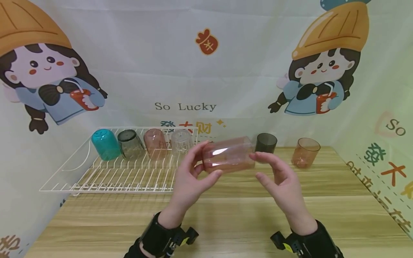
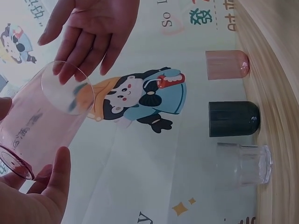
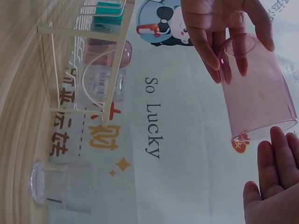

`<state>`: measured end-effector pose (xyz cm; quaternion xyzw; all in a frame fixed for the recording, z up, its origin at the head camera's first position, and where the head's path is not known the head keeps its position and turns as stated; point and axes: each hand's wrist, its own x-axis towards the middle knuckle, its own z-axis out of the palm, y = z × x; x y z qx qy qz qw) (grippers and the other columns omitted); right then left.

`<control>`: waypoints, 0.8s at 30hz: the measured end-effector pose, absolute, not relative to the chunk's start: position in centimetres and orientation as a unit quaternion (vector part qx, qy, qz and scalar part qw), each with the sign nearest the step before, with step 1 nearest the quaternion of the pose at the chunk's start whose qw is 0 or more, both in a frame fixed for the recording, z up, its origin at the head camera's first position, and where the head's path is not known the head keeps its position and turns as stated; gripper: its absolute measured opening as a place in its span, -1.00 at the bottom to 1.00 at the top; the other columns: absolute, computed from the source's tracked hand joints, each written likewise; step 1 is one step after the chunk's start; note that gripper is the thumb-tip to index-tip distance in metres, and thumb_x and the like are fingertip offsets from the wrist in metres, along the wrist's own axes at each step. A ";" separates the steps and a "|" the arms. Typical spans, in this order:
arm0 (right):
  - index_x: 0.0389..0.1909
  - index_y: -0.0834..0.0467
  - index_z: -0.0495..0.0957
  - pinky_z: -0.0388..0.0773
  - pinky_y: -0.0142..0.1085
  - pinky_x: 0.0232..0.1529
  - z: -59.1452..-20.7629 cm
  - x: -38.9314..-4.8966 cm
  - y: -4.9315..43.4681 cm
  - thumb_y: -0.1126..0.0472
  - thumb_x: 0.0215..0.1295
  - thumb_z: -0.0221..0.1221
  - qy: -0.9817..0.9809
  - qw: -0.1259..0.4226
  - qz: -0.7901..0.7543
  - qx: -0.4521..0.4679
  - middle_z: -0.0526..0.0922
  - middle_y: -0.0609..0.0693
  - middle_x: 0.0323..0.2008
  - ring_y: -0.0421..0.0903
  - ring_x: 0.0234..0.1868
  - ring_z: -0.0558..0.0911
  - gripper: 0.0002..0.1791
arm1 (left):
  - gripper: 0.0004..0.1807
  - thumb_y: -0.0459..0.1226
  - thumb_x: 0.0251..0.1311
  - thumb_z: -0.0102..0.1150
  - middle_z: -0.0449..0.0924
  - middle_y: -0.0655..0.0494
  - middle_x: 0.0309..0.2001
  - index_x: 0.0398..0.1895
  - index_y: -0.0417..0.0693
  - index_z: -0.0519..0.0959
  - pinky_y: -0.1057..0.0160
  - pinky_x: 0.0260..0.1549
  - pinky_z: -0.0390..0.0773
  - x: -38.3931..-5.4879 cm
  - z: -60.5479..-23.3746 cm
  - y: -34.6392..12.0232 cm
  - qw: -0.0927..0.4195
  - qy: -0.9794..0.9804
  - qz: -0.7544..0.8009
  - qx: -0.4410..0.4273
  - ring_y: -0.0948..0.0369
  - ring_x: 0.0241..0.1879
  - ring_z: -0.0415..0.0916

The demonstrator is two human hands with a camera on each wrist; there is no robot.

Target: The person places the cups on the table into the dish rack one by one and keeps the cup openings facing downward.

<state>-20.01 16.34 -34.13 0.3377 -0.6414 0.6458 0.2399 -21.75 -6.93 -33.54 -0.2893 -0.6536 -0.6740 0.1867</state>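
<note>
A transparent pink cup is held up above the table, tipped onto its side with its mouth toward the right. My left hand grips it round the base end, thumb on the near side and fingers behind. In the left wrist view the cup's thick base ring sits among those fingers. Beside the mouth, my right hand has its fingers spread and loosely bent, fingertips right at the rim. The right wrist view shows the cup's rim just above the right fingertips.
A white wire rack at the left bears upside-down cups: teal, grey, pink and clear. Upright at the back right stand a dark cup and an orange-pink cup. Another clear cup stands beside the dark one.
</note>
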 end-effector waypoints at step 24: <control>0.20 0.46 0.42 0.20 -0.34 0.36 -34.1 -19.8 19.9 0.63 0.23 0.14 -0.697 0.238 0.606 0.302 0.64 -0.04 0.10 -0.13 0.20 0.51 -0.52 | -0.20 -0.62 -0.08 0.40 0.49 -0.18 0.11 0.33 -0.26 0.36 0.25 -0.06 0.63 -21.6 -34.2 -10.3 0.201 -0.684 -0.652 -0.256 0.08 -0.10 0.56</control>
